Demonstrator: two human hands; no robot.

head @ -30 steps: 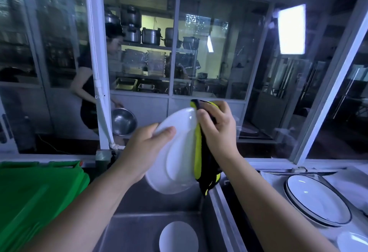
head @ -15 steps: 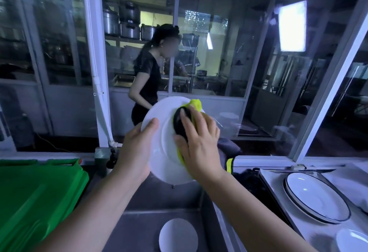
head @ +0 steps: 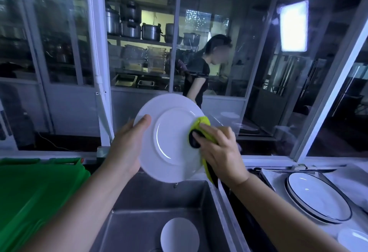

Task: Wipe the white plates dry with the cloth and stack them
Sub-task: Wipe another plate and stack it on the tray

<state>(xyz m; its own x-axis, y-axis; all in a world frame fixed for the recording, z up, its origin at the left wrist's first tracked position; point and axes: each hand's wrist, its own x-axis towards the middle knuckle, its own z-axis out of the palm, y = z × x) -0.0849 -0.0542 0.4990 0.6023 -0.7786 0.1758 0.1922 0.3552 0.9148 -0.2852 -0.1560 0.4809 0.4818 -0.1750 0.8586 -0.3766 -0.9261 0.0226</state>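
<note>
Now: white plate (head: 171,138) held upright, face tilted toward me, above sink (head: 139,202), probably so drips fall into basin. My left hand (head: 127,148) grips plate's left rim, thumb on face, fingers hidden behind, bracing against wiping pressure. My right hand (head: 221,152) holds yellow-and-black cloth (head: 201,124) bunched under fingers, pressed to plate's right edge; loose end hangs below palm. Likely mid-wipe, stacking not yet done. Second white plate (head: 180,234) lies in sink bottom. Dark-rimmed plates (head: 318,198) stacked on table (head: 278,178) at right, probable landing spot. Green crates (head: 35,192) at left.
</note>
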